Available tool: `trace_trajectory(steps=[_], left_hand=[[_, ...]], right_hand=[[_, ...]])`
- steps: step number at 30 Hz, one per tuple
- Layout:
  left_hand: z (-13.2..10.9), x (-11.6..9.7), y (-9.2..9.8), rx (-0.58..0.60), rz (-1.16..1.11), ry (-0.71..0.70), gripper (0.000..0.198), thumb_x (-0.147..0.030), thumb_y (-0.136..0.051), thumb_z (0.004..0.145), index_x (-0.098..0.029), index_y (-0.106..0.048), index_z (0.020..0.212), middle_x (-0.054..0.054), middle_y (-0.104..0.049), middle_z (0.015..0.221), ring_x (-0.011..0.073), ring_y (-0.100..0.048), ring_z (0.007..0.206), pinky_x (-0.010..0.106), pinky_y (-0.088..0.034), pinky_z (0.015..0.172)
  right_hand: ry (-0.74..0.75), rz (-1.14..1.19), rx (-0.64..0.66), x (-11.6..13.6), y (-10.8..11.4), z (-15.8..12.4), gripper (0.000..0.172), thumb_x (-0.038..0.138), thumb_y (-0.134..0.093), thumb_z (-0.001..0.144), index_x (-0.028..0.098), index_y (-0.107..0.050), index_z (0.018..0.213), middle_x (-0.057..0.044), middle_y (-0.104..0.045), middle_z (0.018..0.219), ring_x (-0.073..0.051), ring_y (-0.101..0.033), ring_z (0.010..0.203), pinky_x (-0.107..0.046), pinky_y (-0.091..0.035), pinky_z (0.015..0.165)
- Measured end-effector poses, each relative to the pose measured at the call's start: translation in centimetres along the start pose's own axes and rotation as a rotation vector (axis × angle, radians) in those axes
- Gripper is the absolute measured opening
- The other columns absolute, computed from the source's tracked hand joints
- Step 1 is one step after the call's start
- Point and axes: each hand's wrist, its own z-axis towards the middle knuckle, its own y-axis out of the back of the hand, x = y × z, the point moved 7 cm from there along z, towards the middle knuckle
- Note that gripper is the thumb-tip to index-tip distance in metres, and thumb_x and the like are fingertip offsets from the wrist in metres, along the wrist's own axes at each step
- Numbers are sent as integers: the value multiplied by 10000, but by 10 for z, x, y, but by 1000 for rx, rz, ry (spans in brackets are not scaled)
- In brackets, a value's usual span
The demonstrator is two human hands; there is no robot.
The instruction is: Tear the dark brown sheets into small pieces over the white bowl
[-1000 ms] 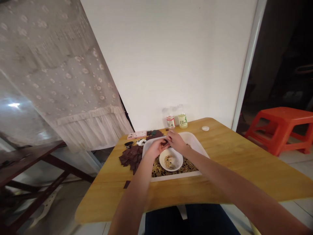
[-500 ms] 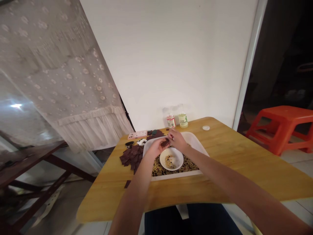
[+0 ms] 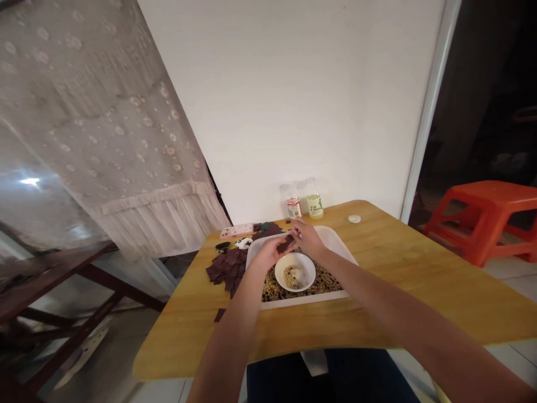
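My left hand (image 3: 272, 252) is closed on a dark maroon square (image 3: 287, 244), held over the far side of the white tray (image 3: 335, 239). Right beside it, touching or nearly so, my right hand (image 3: 307, 238) pinches at that square; anything small between its fingertips is too small to make out. Below both hands a white bowl (image 3: 307, 272) sits in the tray, with pale round beads (image 3: 289, 275) inside. Many tan and dark beads (image 3: 325, 280) surround the bowl. A pile of similar maroon squares (image 3: 226, 270) lies left of the tray.
A pink phone (image 3: 237, 230), white crumpled tissue (image 3: 244, 243) and a dark round item (image 3: 222, 245) lie at the back left. Two clear jars (image 3: 315, 207) stand against the wall, with a white lid (image 3: 354, 219) to their right. An orange stool (image 3: 490, 212) stands beyond the table (image 3: 419, 268).
Both hands stay over the tray, with only small finger shifts at the maroon square. The whole view has moved very slightly.
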Motion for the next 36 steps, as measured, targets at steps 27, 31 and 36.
trace_trajectory(steps=[27, 31, 36], left_hand=[[-2, -7, 4, -14, 9, -56, 190, 29, -504, 673, -92, -641, 725, 84, -688, 774, 173, -656, 773, 302, -518, 782], [-2, -10, 4, -28, 11, -92, 212, 25, -489, 681, -98, -649, 744, 79, -691, 785, 174, -655, 794, 292, -514, 782], [-1, -12, 6, -25, 23, -94, 242, 4, -464, 702, -91, -654, 819, 88, -692, 761, 161, -662, 753, 244, -524, 692]], right_hand=[[13, 16, 18, 2, 3, 0, 242, 79, -412, 750, 199, -275, 590, 9, -366, 657, -123, -374, 598, -236, -301, 564], [17, 12, 13, 3, 4, 0, 239, 89, -413, 758, 200, -283, 591, 7, -373, 662, -124, -378, 597, -237, -305, 564], [14, 3, 19, 3, 5, -1, 234, 90, -407, 764, 199, -287, 595, 1, -382, 679, -128, -385, 616, -242, -313, 582]])
